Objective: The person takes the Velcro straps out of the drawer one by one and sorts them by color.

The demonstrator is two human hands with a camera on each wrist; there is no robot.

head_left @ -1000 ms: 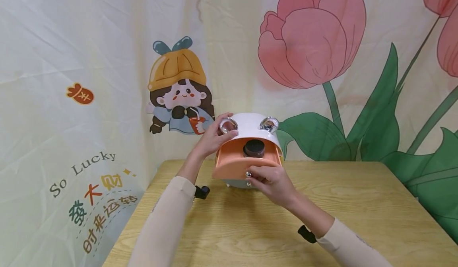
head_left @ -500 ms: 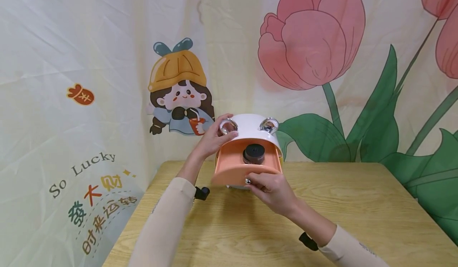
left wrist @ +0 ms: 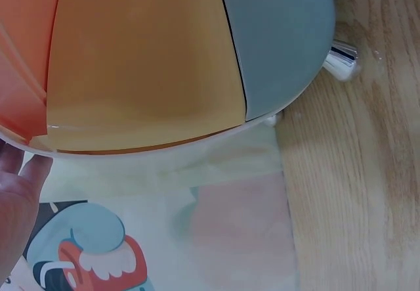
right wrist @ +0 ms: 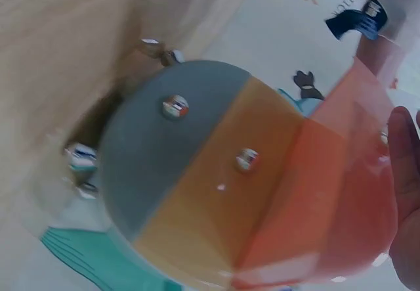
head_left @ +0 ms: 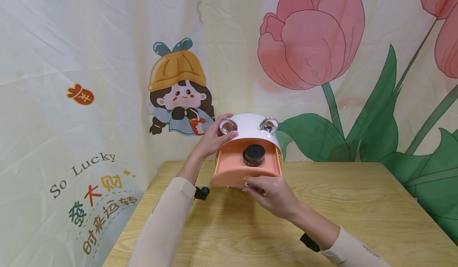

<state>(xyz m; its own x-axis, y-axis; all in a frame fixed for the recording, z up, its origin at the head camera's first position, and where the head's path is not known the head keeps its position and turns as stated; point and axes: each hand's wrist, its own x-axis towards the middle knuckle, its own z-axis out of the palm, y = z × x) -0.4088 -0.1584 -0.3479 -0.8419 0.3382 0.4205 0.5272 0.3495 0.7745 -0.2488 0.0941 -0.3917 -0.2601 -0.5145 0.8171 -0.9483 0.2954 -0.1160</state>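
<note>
Cabinet (head_left: 252,124): white shell, stood upright on the worktop (head_left: 358,207). Used as landmark below.
Top drawer (head_left: 227,176): coral; pulled out at the cabinet's front, right under the shell.
Black discs (head_left: 255,152): two, stacked slightly offset, carried in the exposed part of the cabinet's top drawer. Lettering on the side is too small to be read.
Left hand (head_left: 212,137): placed at the cabinet's upper left. Shell is gripped by the left ring ear (head_left: 225,132); thumb is laid on the front, other fingers are partly hidden.
Right hand (head_left: 273,194): placed in front of the cabinet. Top drawer's knob (head_left: 246,184) is pinched between fingers and thumb; knob is partly covered.
Right ring ear (head_left: 274,124): fixed on the cabinet's top, apart from both hands.
Yellow drawer (right wrist: 210,219): pushed in, at the cabinet's middle level.
Blue-grey drawer (right wrist: 157,153): pushed in, at the cabinet's base.
Backdrop (head_left: 234,40): printed cloth, hung behind the cabinet; tulip (head_left: 315,44) is printed up and right of it, hatted figure (head_left: 179,70) up and left.
</note>
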